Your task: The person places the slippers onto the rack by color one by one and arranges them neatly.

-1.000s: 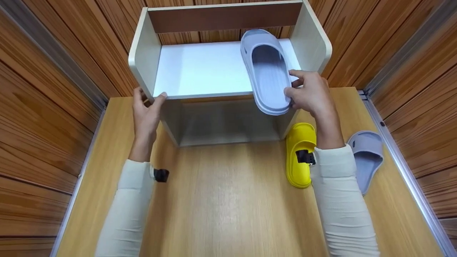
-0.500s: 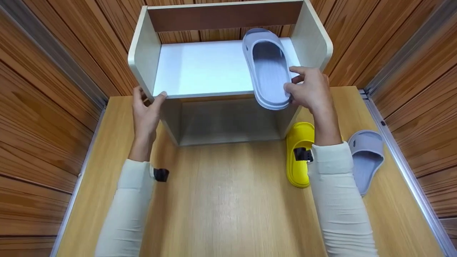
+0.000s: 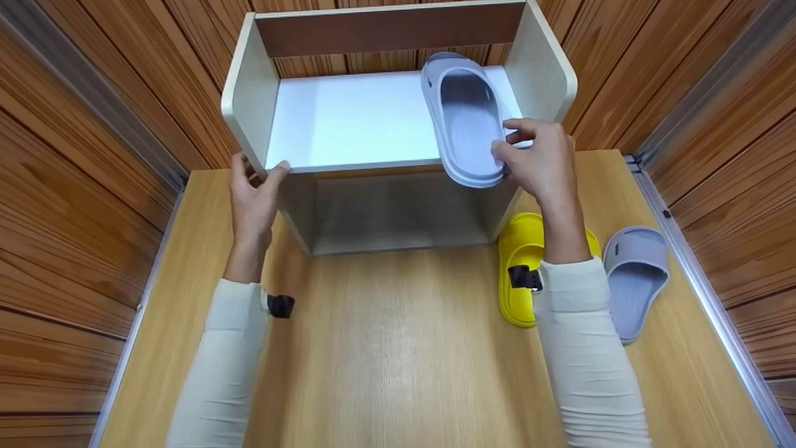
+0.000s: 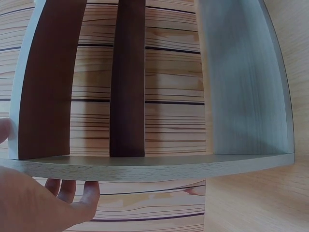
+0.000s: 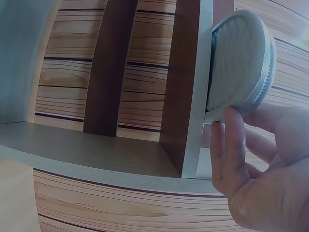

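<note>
A pale lavender slipper lies at the right end of the rack's white upper shelf, toe toward the back, heel past the front edge. Along its right side near the heel, my right hand pinches it between thumb and fingers. In the right wrist view the heel's underside shows with that hand at it. My left hand grips the rack's left front corner, thumb on the shelf's edge. In the left wrist view its fingers lie along the outside of the side panel.
A yellow slipper stands on the wooden floor right of the rack; more yellow shows behind my right forearm. A second lavender slipper lies farther right, near the metal rail. Wood-panelled walls close in the sides and back.
Held by my right hand, the lavender slipper has slid slightly back on the shelf, so less of its heel overhangs. The right forearm has shifted a little left. My left hand stays put.
</note>
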`<state>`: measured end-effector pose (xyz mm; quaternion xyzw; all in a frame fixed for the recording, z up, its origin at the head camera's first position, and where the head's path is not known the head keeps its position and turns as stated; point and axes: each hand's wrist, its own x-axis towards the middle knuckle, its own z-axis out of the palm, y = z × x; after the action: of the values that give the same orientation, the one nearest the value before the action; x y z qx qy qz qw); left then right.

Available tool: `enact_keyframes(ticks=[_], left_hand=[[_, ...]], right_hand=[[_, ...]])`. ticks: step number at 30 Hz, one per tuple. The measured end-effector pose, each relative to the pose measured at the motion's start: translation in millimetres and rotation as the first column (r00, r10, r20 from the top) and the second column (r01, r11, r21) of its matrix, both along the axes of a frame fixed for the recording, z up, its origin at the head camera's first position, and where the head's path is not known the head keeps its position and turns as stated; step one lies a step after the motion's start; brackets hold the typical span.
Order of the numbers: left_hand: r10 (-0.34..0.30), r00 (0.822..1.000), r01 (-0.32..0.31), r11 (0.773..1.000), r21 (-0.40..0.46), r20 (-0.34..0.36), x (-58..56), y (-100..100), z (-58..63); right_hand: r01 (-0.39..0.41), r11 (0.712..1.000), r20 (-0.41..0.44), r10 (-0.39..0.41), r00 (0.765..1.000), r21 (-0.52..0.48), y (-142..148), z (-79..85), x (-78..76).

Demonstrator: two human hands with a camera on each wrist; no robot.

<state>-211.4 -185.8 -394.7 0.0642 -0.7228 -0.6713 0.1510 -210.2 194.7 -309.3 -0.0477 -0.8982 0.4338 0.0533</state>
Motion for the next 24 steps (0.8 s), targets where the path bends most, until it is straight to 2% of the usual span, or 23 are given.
enact_keyframes(ticks=[11,24], left_hand=[[0.003,1.0,-0.003,1.0,0.001,-0.009,0.8,-1.2,-1.3],[0.004,1.0,-0.004,1.0,-0.006,0.006,0.4,-0.3,-1.4]], right_hand=[[0.028,0.999,-0.091,-0.029,0.995,-0.016,0.0,-3.8,10.7],[0.076,0.993,-0.281,-0.047,0.959,0.093,12.2,-19.7,34.2]])
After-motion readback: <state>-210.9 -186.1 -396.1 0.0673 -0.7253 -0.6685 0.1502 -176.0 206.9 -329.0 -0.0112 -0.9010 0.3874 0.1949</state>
